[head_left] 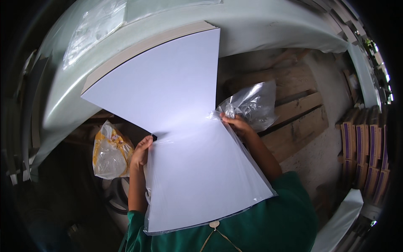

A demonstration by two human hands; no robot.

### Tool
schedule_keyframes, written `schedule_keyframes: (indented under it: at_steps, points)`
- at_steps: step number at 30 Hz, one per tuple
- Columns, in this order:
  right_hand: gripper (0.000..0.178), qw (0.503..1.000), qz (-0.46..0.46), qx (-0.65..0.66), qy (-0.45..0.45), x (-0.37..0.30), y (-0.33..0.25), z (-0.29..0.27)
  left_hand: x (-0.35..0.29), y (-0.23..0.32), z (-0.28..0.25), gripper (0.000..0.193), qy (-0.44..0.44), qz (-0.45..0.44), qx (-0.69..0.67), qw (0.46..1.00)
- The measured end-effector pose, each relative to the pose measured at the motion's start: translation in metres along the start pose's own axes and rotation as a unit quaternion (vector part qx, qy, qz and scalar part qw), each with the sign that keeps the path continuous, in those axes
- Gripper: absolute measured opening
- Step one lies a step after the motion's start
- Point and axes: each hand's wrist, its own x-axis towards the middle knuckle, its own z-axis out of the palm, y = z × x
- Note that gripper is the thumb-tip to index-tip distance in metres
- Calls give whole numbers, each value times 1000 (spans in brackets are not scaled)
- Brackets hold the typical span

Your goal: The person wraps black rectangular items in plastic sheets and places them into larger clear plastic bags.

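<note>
A white sheet or board (205,180) in a clear plastic sleeve (268,195) lies close against my body. My left hand (142,150) pinches the sleeve's far left corner between thumb and fingers. At its far right corner, my right hand (236,122) grips the gathered sleeve edge. Beyond my hands lies a thick stack of white sheets (168,71), which meets the sleeved piece along its near edge. I cannot tell whether the sleeved piece is one sheet or several.
A pale-covered table (268,31) curves across the far side, with a clear plastic packet (93,31) on it. Crumpled clear plastic (256,105) is right of the stack, above wooden planks (294,122). A yellow-and-clear bag (110,153) is at left; stacked cartons (363,143) stand far right.
</note>
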Motion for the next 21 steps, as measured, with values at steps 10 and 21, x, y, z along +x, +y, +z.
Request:
schedule_keyframes:
  at_steps: [10,21]
  points:
    - [47,919,-250,87,-293,-64,-138,120,-59,111,91,14,-32,236,200,950]
    - [55,951,-166,-28,-258,-76,-124,198,-89,124,210,16,4,291,168,942]
